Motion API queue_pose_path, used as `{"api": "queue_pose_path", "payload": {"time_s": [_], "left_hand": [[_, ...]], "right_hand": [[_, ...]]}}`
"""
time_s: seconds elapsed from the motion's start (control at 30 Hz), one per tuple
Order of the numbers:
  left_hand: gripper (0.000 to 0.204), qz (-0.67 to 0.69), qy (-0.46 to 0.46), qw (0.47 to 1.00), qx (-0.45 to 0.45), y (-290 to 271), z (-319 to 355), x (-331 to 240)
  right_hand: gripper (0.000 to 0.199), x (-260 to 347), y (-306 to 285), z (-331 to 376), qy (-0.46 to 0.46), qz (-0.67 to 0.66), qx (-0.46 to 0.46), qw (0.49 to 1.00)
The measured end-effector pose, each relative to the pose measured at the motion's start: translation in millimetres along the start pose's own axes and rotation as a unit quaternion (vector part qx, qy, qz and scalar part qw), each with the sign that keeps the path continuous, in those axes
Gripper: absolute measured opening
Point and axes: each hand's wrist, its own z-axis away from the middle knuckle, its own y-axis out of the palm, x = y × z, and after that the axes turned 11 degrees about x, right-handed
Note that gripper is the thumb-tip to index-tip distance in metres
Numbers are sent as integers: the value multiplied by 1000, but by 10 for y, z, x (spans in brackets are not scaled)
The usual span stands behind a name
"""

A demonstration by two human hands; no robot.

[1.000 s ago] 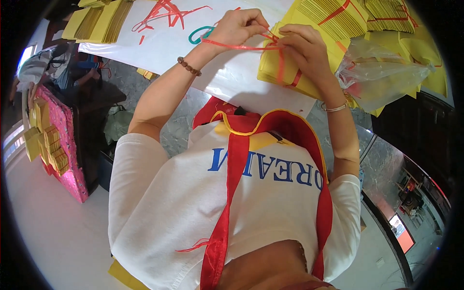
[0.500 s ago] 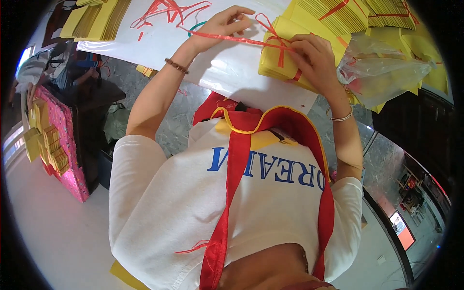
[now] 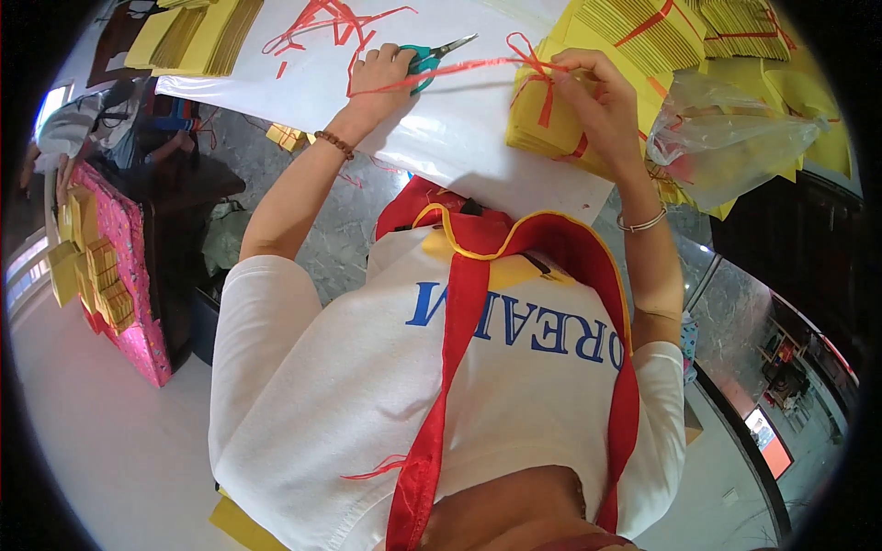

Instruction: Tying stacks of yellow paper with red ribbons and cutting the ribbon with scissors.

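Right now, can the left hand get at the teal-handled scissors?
Very likely yes: the left hand is at the handle end of the scissors, whose blades point away from it; only a thin red ribbon crosses there.

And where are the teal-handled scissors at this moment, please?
In the head view, the scissors are at the upper middle, at the left hand, between it and the red-tied yellow bundle on the right.

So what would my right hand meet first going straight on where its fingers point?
Your right hand would probably meet the red ribbon knot first, immediately ahead; exact depth is unclear.
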Motion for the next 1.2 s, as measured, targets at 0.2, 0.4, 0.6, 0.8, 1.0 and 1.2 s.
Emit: {"api": "queue_pose_path", "payload": {"time_s": [0.2,0.4,0.6,0.8,1.0,1.2], "left_hand": [[30,26,-26,998,57,-55,-60,-36],[44,599,-190,733,262,-399,210,172],[52,855,-82,490,148,-983,683,-539],[31,867,-41,445,223,-1206,838,-1230],[26,887,-31,392,242,-1295,708,-1763],[36,881,22,395,261,-1012,462,-1834]], "right_hand": [[13,258,126,-147,-32,81,44,995],[17,314,-92,-274,38,-90,29,995],[18,122,-396,-131,86,-129,4,988],[16,167,-440,94,93,-166,5,982],[14,218,-428,281,85,-188,-25,978],[16,217,-402,396,59,-167,-23,984]]}}
